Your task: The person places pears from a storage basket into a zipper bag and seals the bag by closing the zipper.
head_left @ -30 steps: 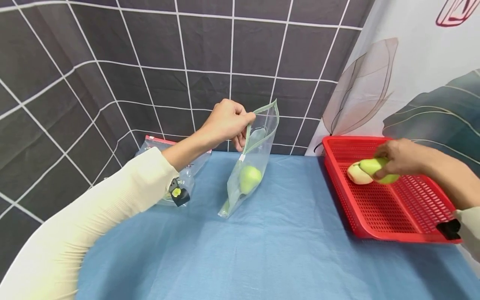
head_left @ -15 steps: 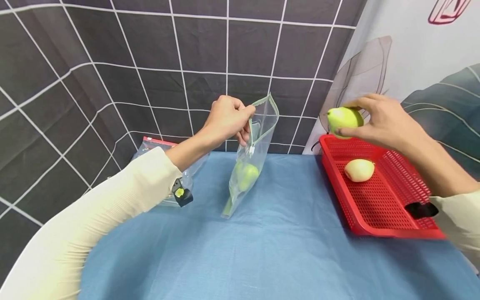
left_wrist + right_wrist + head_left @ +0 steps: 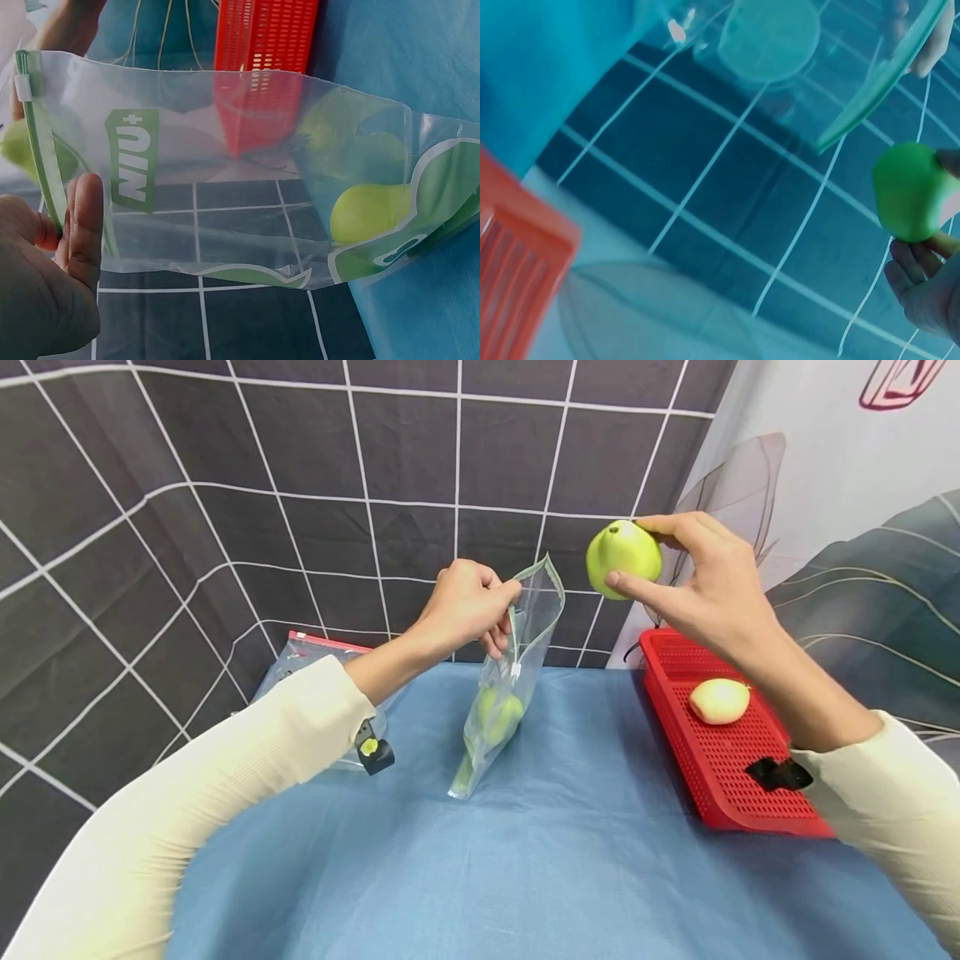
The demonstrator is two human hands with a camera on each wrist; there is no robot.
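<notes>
My left hand (image 3: pixel 468 610) pinches the green-edged mouth of a clear slider zip bag (image 3: pixel 536 614), which hangs tilted down to the blue cloth. Inside its lower part lie green pears (image 3: pixel 501 717), also visible through the plastic in the left wrist view. Level with the bag's mouth and a little to its right, my right hand (image 3: pixel 716 581) holds another green pear (image 3: pixel 624 560) between thumb and fingers, its stem end facing the head camera. In the right wrist view this pear (image 3: pixel 906 191) appears apart from the bag's green edge (image 3: pixel 885 82).
At the right a red plastic basket (image 3: pixel 682 752) holds one pale yellow fruit (image 3: pixel 720 701). A second clear bag with a red zip (image 3: pixel 322 643) lies behind my left forearm. A dark tile-patterned cloth (image 3: pixel 405 452) rises behind the blue cloth (image 3: pixel 525 877).
My right hand has lifted the green pear out of the red basket and carried it up and leftward toward the bag. The left hand keeps its hold, moving only slightly.
</notes>
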